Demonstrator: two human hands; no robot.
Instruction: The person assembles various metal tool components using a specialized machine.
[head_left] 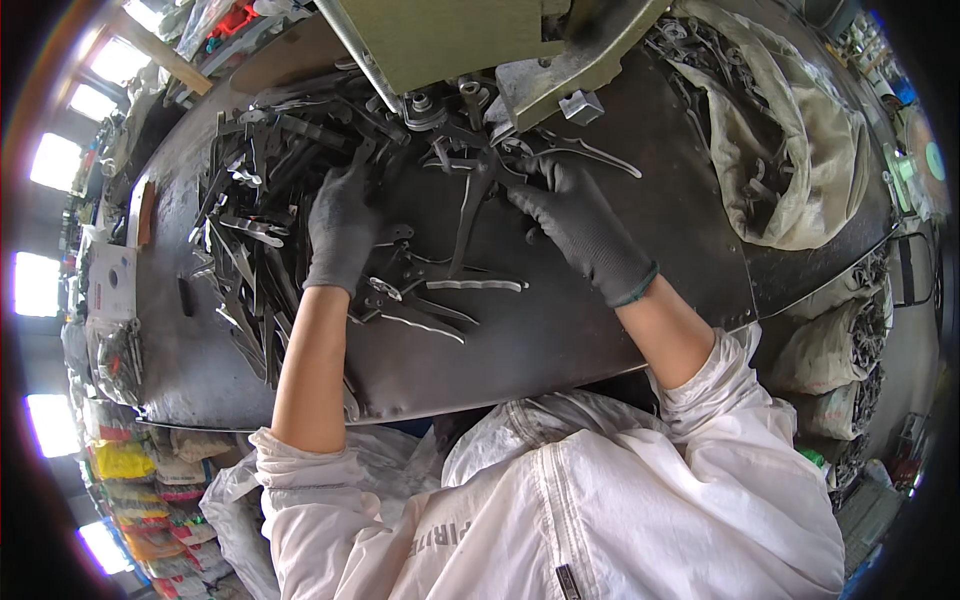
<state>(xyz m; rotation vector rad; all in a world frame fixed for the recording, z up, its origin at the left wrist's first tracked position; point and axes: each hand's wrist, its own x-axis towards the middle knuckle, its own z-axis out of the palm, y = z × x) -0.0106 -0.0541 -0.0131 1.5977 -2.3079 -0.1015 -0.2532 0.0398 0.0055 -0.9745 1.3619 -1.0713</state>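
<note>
My left hand (343,225), in a dark grey knit glove, is closed at the edge of the metal pile, with a dark flat metal part (364,152) at its fingertips. Below the machine head, my right hand (582,222), gloved alike, pinches the end of a plier-like metal tool (468,215) with a long curved handle. The glove hides just where the fingers meet it. Several assembled plier-like tools (440,285) with wavy handles lie on the table between my forearms. Another curved silver handle (595,152) sticks out beyond my right fingers.
A green press-like machine (455,45) overhangs the far middle of the dark metal table (660,165). Loose dark metal parts (265,170) are heaped at the left. An open pale sack (800,170) with metal parts rests at the right. Filled bags (830,360) stand below the right edge.
</note>
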